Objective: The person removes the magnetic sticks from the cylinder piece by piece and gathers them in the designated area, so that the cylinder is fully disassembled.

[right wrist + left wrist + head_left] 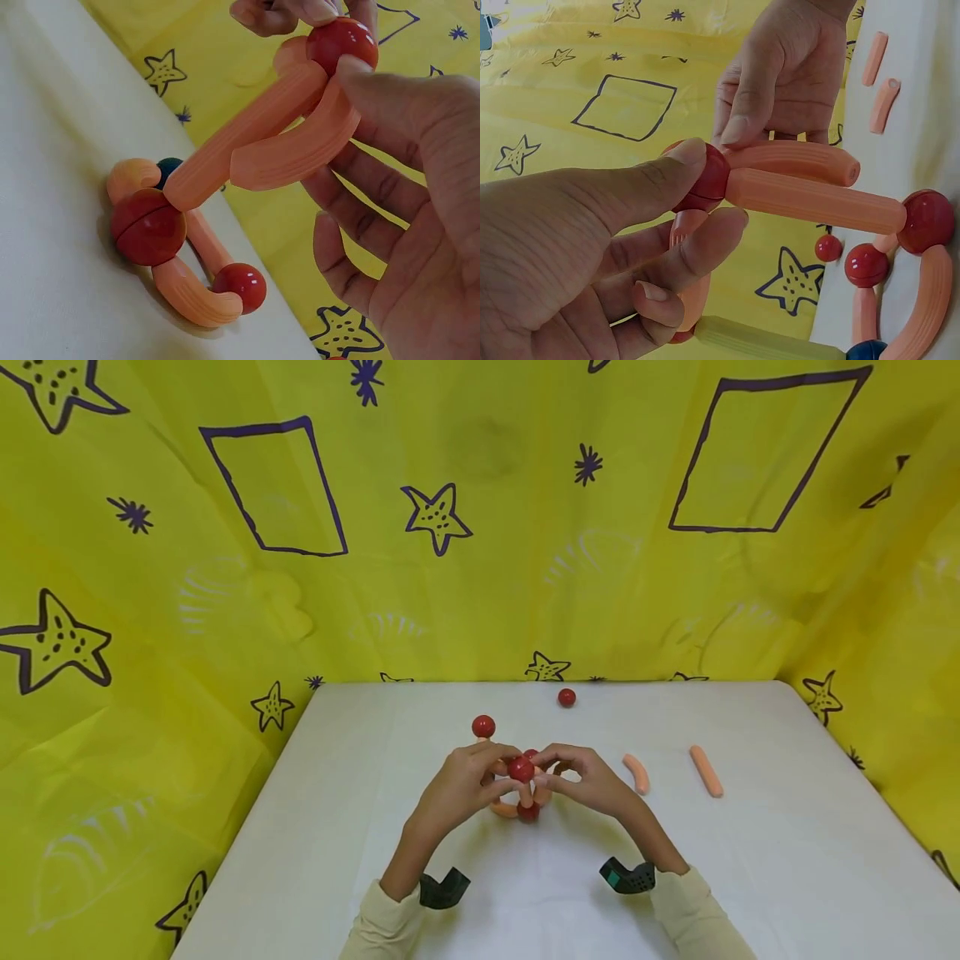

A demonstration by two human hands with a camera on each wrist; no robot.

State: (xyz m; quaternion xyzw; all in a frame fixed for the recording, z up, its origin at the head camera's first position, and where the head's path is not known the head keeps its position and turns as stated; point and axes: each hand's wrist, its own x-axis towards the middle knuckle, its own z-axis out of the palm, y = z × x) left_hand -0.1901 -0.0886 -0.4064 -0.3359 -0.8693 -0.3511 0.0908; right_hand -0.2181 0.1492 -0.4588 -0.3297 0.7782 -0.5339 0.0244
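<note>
A frame of ridged peach rods and red balls stands on the table between the hands. My left hand [461,781] pinches its upper red ball [521,768] between thumb and fingers. A straight peach rod [817,201] runs from that ball to a lower red ball [148,226]. Beside it a curved peach rod [296,154] meets the held ball at one end, its other end free. The thumb and fingers of my right hand [592,781] pinch this curved rod near the ball. Lower in the frame are a yellow-green rod [769,339] and a dark blue ball [866,351].
To the right on the white table [787,860] lie a short curved rod [636,774] and a straight rod [707,771]. A loose red ball [566,697] sits near the back edge. Behind hangs a yellow patterned sheet [495,593].
</note>
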